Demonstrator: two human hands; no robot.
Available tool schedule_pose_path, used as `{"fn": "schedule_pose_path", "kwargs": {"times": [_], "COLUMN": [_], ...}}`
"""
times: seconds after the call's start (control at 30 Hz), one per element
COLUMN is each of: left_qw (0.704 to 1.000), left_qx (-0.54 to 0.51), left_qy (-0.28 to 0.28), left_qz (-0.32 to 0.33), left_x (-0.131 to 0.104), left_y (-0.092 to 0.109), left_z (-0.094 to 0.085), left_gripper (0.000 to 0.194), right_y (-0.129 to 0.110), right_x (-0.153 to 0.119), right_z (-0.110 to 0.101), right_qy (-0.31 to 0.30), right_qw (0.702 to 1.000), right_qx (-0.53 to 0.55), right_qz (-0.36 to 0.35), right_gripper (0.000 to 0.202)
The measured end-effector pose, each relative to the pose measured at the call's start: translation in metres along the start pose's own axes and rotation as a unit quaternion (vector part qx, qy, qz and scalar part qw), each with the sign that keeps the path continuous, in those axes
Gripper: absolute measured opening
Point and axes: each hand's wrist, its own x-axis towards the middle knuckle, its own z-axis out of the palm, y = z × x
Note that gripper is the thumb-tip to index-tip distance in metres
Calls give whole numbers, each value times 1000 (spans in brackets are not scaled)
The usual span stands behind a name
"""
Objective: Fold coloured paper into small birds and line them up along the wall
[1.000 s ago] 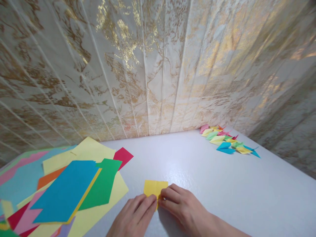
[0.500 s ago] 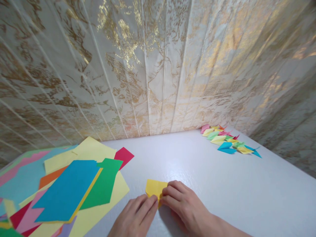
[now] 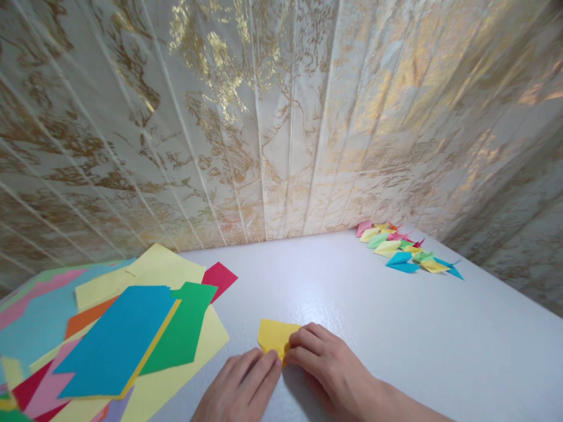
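A small folded piece of yellow paper (image 3: 276, 335) lies on the white table at the front middle. My left hand (image 3: 243, 384) has its fingertips on the paper's near left edge, its fingers bent and together. From the right, my right hand (image 3: 324, 360) grips the paper's right side, fingers curled and close to the left fingertips. The thumbs and the paper's near corner are mostly hidden under the fingers.
At left lies a spread pile of coloured paper, with a blue sheet (image 3: 118, 340), a green sheet (image 3: 185, 328) and a red piece (image 3: 220, 280). Several folded paper figures (image 3: 402, 262) sit at the back right, by the patterned curtain (image 3: 264, 117).
Both hands stay on the yellow paper with only slight finger movement; less of its near corner shows now. The whole view has shifted a little.
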Motion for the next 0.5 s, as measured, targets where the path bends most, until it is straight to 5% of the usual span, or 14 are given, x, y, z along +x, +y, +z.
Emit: {"fn": "schedule_pose_path", "kwargs": {"times": [0.5], "left_qw": [1000], "left_qx": [18], "left_qy": [14], "left_qz": [10], "left_x": [3], "left_y": [2], "left_z": [-1], "left_gripper": [40], "right_y": [2], "right_x": [-3], "right_z": [1], "right_qy": [15], "right_qw": [1000], "right_qx": [15], "right_qz": [-20], "right_gripper": [32]}}
